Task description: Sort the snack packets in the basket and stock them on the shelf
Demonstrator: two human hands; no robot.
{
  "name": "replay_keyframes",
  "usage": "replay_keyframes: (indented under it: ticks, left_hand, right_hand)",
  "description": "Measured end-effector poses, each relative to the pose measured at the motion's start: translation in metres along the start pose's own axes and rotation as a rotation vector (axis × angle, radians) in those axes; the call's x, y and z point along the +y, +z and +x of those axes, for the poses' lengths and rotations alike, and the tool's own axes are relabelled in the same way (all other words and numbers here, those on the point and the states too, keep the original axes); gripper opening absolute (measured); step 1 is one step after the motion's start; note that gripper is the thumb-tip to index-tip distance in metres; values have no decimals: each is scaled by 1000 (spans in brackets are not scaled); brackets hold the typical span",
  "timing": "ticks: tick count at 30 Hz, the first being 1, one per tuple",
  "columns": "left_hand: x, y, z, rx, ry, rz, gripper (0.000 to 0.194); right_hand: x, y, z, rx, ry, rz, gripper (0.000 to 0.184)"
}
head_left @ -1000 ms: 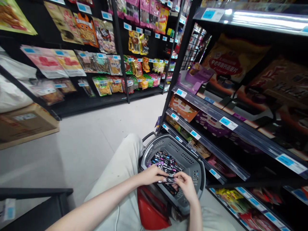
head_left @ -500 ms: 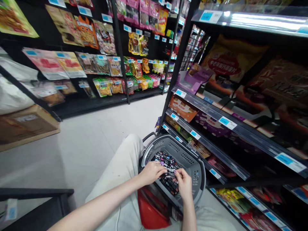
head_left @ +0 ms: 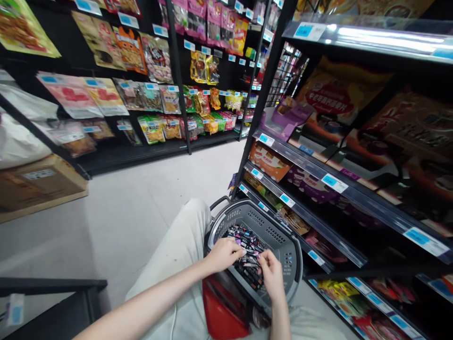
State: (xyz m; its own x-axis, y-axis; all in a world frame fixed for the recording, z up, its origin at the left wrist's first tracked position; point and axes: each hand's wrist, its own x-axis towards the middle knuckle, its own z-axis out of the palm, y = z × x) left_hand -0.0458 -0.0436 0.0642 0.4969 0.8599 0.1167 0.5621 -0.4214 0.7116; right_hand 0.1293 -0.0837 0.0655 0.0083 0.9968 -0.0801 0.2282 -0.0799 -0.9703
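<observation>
A grey plastic shopping basket (head_left: 276, 222) stands between my knees, with many small dark-wrapped packets (head_left: 244, 233) heaped inside. Over the heap, my left hand (head_left: 226, 254) comes in from the left with thumb and fingers pinched together. My right hand (head_left: 272, 271) faces it from the right, also pinched. One small shiny wrapped packet (head_left: 251, 254) spans the gap between the two sets of fingertips, and both hands appear to grip its ends. The print on the wrapper is too small to read.
Shelves of boxed and bagged snacks (head_left: 329, 182) rise close on the right. Hanging snack bags (head_left: 152, 130) line the rack across the aisle floor (head_left: 141, 208). A cardboard box (head_left: 42, 186) sits at left. Something red (head_left: 222, 309) shows below the basket.
Both hands stay over the basket with only slight shifts of the fingers. The view has tilted a very little.
</observation>
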Motion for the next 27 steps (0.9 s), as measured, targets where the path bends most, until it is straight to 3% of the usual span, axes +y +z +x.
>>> replay_keyframes:
  ticks: [4, 9, 15, 22, 25, 27]
  left_hand:
    - [-12, 8, 2, -211, -162, -400, 43]
    - [-16, 22, -1, -202, -205, -681, 35]
    - [-11, 19, -3, -42, -209, -581, 29]
    - [-17, 22, 3, -23, -231, -476, 23]
    - [-18, 23, 3, -85, -249, -577, 24]
    - [-16, 21, -1, -248, -279, -731, 26]
  right_hand:
    - [-3, -7, -2, -102, 4, 17, 21]
    - [0, -12, -1, -139, 52, 82, 21]
    - [1, -11, 2, -140, 77, 143, 19]
    - [3, -6, 4, -55, -65, -52, 14]
    - [0, -7, 5, -78, -116, -80, 15]
    - [-2, -9, 4, -117, -122, -59, 15]
